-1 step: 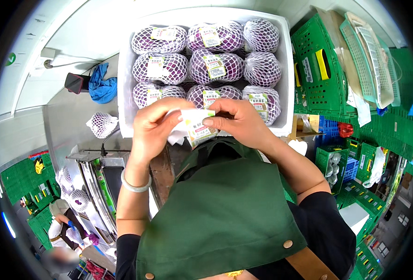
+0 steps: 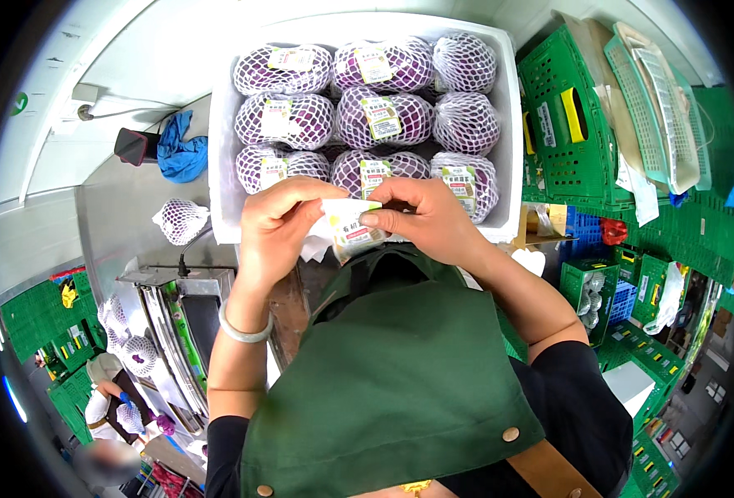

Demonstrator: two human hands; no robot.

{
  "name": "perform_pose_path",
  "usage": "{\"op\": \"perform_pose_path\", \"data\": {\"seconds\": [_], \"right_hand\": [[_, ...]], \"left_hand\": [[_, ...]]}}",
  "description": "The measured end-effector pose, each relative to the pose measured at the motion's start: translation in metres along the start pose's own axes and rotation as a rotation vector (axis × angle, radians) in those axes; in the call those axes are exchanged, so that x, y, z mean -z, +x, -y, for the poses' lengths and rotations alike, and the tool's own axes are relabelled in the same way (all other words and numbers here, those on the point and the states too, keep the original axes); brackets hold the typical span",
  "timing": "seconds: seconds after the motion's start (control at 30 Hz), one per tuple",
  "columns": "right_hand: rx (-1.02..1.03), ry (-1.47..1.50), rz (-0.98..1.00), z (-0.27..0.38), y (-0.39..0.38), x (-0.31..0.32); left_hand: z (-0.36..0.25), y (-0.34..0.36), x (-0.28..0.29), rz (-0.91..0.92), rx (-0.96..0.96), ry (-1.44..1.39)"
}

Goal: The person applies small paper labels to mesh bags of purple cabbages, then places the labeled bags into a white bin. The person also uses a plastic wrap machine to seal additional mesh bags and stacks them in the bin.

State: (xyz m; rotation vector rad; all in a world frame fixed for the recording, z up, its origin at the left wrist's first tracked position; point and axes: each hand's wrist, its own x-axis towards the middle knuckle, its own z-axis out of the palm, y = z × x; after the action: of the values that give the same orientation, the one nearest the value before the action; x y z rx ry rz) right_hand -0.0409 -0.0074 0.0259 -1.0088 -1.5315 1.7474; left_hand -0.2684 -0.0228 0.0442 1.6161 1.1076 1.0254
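Between my hands, in front of the box's near edge, is a small white printed label [image 2: 353, 226] with green and yellow marks. My right hand [image 2: 429, 217] pinches its upper right corner between thumb and forefinger. My left hand [image 2: 277, 231] has its fingers closed at the label's left edge, with white paper showing below them. Just beyond my hands, a white foam box [image 2: 509, 116] holds rows of purple produce [image 2: 383, 118] in white foam nets. Most of the pieces bear a similar label; several in the right column show none.
Left of the box, one netted piece [image 2: 181, 222] lies on the metal surface near a blue cloth [image 2: 182, 153]. A metal-framed machine [image 2: 176, 286] stands beside my left arm. Green crates [image 2: 562, 124] are stacked at right. Another person [image 2: 114, 407] works at far left.
The label has tilted slightly between my fingers, and my left hand has shifted a little. The box and its contents have stayed in place.
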Motion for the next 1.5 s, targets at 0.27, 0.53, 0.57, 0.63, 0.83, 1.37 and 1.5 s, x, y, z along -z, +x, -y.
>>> {"op": "perform_pose_path", "data": {"seconds": [0.27, 0.53, 0.57, 0.63, 0.83, 1.37, 1.5], "right_hand": [[0.426, -0.591, -0.193, -0.01, -0.005, 0.017], [-0.052, -0.668, -0.511, -0.022, 0.028, 0.161], [-0.061, -0.709, -0.472, -0.041, 0.03, 0.164], [-0.018, -0.869, -0.451, -0.078, 0.035, 0.166], [0.375, -1.464, -0.41, -0.075, 0.025, 0.159], [0.336, -0.476, -0.291, 0.029, 0.02, 0.063], [0.324, -0.473, -0.612, 0.035, 0.077, 0.167]], "left_hand": [[0.012, -0.01, -0.019, -0.13, 0.304, 0.266], [0.023, -0.002, -0.03, -0.246, 0.133, -0.056], [0.025, -0.003, -0.026, -0.171, 0.165, -0.011], [0.017, 0.003, -0.034, -0.212, 0.261, -0.221], [0.02, 0.012, -0.022, -0.095, 0.056, -0.006], [0.046, -0.002, -0.037, -0.245, 0.296, 0.283], [0.04, -0.01, -0.024, -0.421, 0.23, -0.185]]}}
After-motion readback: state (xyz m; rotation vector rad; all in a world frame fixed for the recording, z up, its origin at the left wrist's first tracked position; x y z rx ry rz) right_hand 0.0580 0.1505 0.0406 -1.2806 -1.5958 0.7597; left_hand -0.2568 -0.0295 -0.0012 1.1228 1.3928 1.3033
